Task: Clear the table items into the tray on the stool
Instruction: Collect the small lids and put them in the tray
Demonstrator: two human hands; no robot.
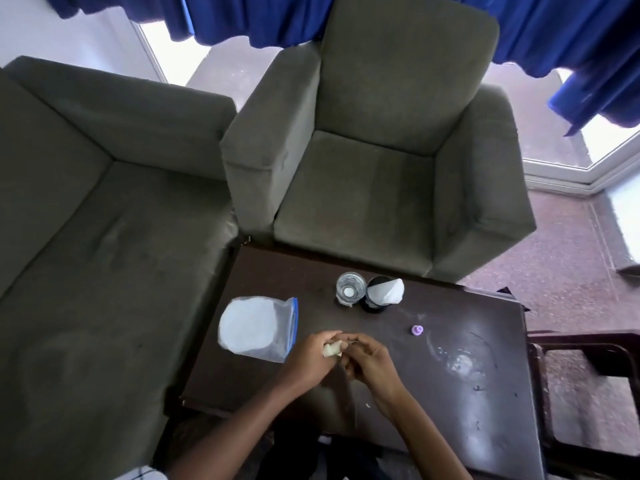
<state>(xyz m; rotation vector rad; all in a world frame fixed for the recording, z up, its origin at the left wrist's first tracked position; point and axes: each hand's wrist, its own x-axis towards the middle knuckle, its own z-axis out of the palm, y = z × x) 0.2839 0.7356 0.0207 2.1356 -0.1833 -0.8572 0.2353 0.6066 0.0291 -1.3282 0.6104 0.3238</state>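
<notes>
A small pale crumpled wad (330, 350) sits in the left hand (311, 356), whose fingers curl round it above a dark table (450, 417). The right hand (370, 362) meets it, fingers bent; whether it also pinches the wad cannot be told. Just left of the left hand lies a clear zip bag (258, 328) of white round pieces. Beyond both hands a glass (350, 289) and a dark cup (375, 301) holding white paper stand side by side. Beyond and right of the right hand lies a small purple cap (417, 330).
</notes>
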